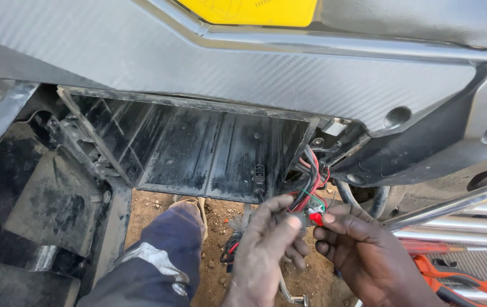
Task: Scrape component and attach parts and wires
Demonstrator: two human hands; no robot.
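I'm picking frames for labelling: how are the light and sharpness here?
Head view: even daylight, sharp on the left hand, right hand and red connector; black compartment dim but readable; mild glare on chrome bars; edges bend slightly from the wide lens.

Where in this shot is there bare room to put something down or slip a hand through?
Bare dirt ground between the leg and the black panel. The black tray is empty inside. It is crowded at the wire bundle, where the left hand and right hand meet, and on the right among chrome bars and orange tool.
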